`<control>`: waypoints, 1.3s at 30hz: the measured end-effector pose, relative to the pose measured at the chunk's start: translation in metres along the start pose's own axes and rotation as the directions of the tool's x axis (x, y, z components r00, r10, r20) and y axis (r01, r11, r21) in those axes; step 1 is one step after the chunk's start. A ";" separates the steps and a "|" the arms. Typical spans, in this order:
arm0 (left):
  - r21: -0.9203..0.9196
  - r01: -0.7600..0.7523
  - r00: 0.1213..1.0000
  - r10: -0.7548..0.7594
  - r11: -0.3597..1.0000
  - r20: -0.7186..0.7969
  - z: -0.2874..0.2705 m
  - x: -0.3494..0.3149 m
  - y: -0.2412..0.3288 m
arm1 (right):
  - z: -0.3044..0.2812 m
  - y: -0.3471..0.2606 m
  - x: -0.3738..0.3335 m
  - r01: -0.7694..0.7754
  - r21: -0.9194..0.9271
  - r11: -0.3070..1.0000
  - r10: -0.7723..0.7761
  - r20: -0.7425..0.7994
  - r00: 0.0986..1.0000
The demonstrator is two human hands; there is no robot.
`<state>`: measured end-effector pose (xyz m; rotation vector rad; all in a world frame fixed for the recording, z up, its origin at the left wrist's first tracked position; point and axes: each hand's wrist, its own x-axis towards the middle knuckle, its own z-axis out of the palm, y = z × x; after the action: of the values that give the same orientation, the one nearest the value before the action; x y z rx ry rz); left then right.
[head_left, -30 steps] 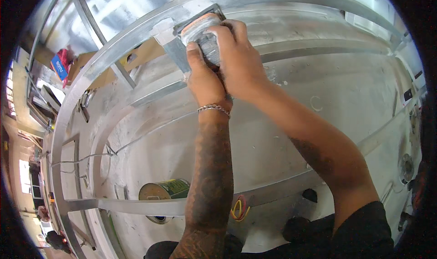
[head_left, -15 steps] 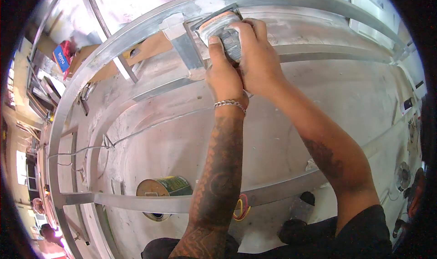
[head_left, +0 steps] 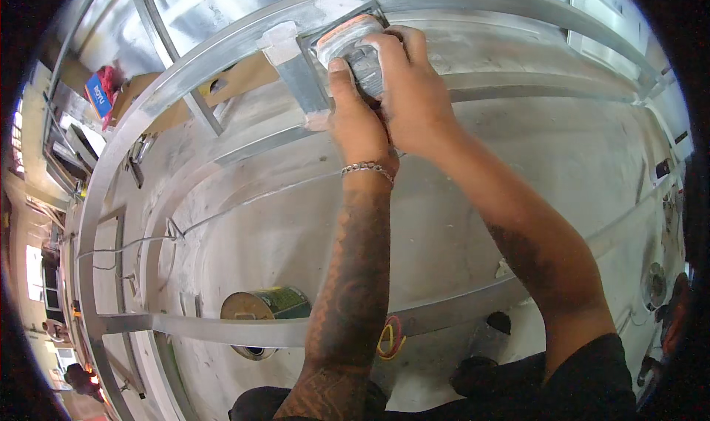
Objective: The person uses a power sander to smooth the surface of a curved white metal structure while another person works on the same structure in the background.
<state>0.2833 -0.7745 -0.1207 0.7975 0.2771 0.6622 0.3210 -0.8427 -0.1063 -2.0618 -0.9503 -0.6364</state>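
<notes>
Both my hands are closed around a dusty grey power sander (head_left: 365, 65), which has an orange-edged pad at its far end. My left hand (head_left: 357, 125) wraps its near left side, thumb lying along the body. From the right, my right hand (head_left: 416, 99) curls its fingers over the top. The sander is at a short metal crosspiece (head_left: 299, 81) of a curved metal frame (head_left: 222, 51), close to a patch of pale filler. My hands hide the sander's underside, so I cannot tell exactly where the pad touches.
A tin can (head_left: 255, 305) lies on its side behind the near rail (head_left: 222, 331). Coloured wires (head_left: 390, 338) hang beneath that rail. A grey cable (head_left: 229, 210) crosses the floor. Cardboard (head_left: 240, 77) and a blue box (head_left: 97, 94) lie at the far left.
The sander and both hands have shifted slightly left along the frame. The bright glare on the far surface has faded, and the glow at the lower left has shrunk.
</notes>
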 end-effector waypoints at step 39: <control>0.140 0.040 0.997 -0.031 0.989 -0.070 -0.021 0.016 0.037 | 0.024 -0.028 0.007 -0.044 0.089 0.995 0.046 -0.027 0.999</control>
<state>0.2697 -0.7331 -0.1074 0.9047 0.4024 0.6420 0.3062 -0.8086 -0.1036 -1.9853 -0.8971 -0.5889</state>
